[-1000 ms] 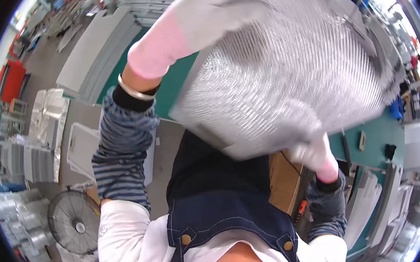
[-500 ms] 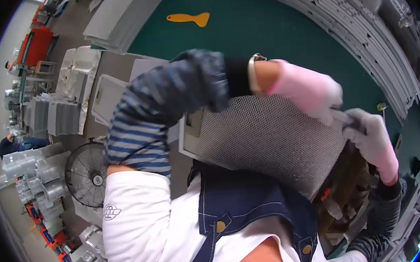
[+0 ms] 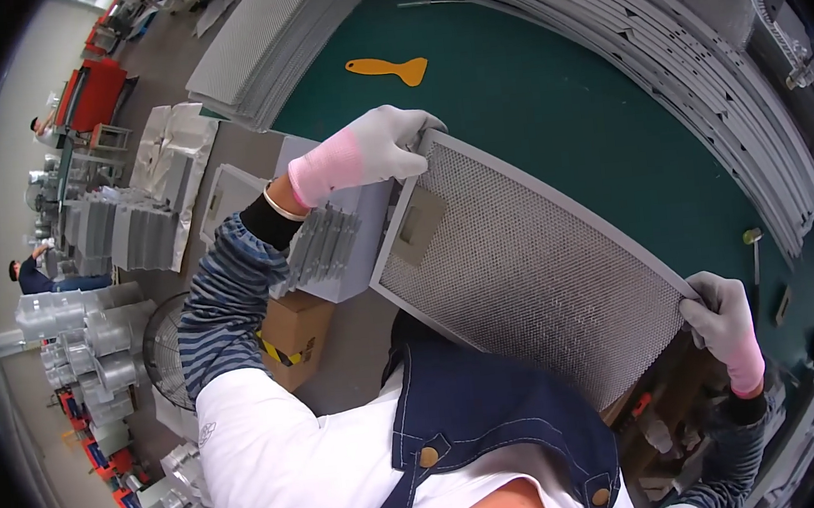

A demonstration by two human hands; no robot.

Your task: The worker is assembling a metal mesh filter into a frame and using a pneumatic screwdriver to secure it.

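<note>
I hold a rectangular metal mesh filter [image 3: 534, 262] with a pale frame and a small recessed plate near its left end. My left hand [image 3: 364, 151], in a grey glove with a pink cuff, grips its far left corner, thumb toward the mesh. At the right corner, my right hand [image 3: 726, 328], gloved alike, pinches the frame. The filter sits tilted between my body and the green tabletop, its lower end near my apron [image 3: 496, 382].
A yellow scraper [image 3: 391, 70] lies on the green table [image 3: 527, 79]. Stacked panels [image 3: 277, 43] stand at far left, and long stacked frames [image 3: 660, 48] curve along the far right. A cardboard box [image 3: 298, 331] and a fan [image 3: 165, 348] are on the left. Two people are in the background.
My left hand has left the filter's right end and swung left to its far left corner. My right hand has dropped slightly, staying at the right corner.
</note>
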